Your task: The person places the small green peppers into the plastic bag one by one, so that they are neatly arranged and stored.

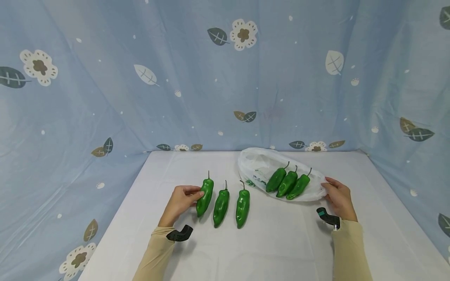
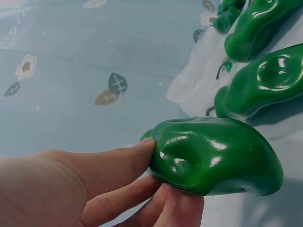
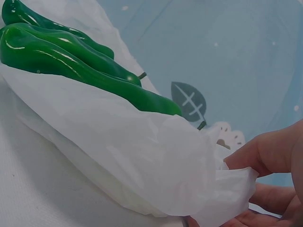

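Observation:
My left hand pinches a green pepper between thumb and fingers, its stem pointing away from me. In the left wrist view the glossy pepper shows the thumb on its near end and fingers beneath. To its right lie two more peppers, a middle one and a right one. My right hand grips the right end of a white plastic bag, its film bunched between thumb and fingers in the right wrist view. Three green peppers lie side by side on the bag.
A white-covered table lies under everything. Behind it and at both sides hangs a blue curtain with flowers and leaves. Dark wrist devices sit on both sleeves, the left one close to the table.

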A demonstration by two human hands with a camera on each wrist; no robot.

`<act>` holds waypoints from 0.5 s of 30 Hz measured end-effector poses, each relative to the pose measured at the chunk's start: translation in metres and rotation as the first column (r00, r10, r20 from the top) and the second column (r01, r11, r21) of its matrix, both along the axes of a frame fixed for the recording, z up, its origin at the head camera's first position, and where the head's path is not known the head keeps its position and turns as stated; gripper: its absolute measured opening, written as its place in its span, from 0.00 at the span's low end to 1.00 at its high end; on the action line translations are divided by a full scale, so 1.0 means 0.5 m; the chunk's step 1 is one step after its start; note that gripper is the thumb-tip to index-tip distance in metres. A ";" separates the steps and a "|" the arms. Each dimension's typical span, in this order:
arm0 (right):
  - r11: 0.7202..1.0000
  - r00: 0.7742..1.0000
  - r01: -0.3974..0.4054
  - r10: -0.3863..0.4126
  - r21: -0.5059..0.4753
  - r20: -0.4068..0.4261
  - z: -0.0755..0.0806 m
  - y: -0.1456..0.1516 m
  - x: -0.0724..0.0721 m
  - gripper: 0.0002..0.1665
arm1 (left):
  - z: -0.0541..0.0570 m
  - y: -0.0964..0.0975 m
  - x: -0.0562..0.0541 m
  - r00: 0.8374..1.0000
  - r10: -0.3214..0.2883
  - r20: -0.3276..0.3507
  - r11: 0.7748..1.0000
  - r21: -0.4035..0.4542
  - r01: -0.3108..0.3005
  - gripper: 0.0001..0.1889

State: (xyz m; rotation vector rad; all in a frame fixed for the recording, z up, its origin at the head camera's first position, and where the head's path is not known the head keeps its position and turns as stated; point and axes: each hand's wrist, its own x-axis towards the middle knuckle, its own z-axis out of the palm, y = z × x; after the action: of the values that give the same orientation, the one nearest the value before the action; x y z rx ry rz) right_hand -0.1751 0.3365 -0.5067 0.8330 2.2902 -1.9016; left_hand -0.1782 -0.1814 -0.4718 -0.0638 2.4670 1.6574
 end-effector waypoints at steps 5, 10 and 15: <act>1.000 1.000 0.000 0.000 -0.008 0.000 0.001 0.001 0.002 0.39 | 0.010 0.003 -0.003 1.000 -0.002 0.000 1.000 -0.007 0.002 0.18; 1.000 1.000 -0.007 0.007 -0.010 -0.007 -0.001 0.002 0.001 0.39 | 0.018 0.009 -0.006 1.000 -0.004 -0.012 1.000 -0.017 0.004 0.18; 1.000 1.000 -0.005 0.005 -0.016 -0.010 -0.003 0.002 0.000 0.39 | 0.026 0.018 -0.014 1.000 -0.013 -0.028 1.000 -0.012 0.013 0.18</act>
State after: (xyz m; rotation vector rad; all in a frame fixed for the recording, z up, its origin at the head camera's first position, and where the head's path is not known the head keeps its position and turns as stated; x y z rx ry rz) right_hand -0.1752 0.3376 -0.5080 0.8169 2.2774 -1.9235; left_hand -0.1851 -0.1726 -0.4588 -0.0263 2.4930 1.6497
